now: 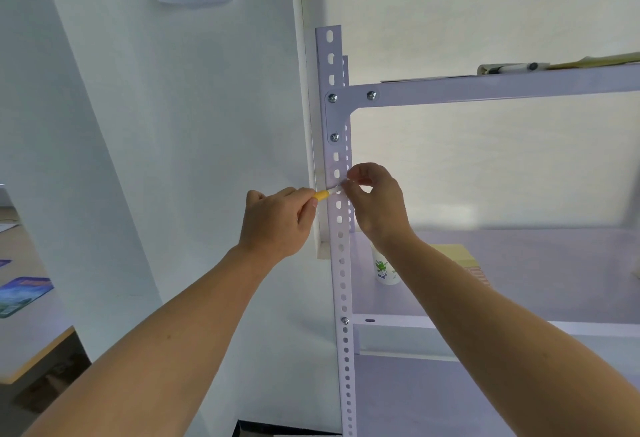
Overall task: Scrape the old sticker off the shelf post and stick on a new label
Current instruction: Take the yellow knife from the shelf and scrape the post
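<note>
L hand [277, 218] grip clamped on yellow scraper [325, 193], tip at post [342, 263]; R hand [377, 201] grip pinches sticker [347, 183].

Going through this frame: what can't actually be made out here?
Head view only:
1. Tip of the yellow-handled tool, gripped by the left hand: mostly hidden by the right hand.
2. The old sticker on the shelf post: too small, covered by right fingertips; whether they pinch it is unclear.
3. Print on the cup: cut off by the right forearm.

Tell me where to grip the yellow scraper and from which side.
Grip the scraper by its yellow handle, from the left: it lies nearly level, tip against the shelf post, and the right hand crowds the other side.
</note>
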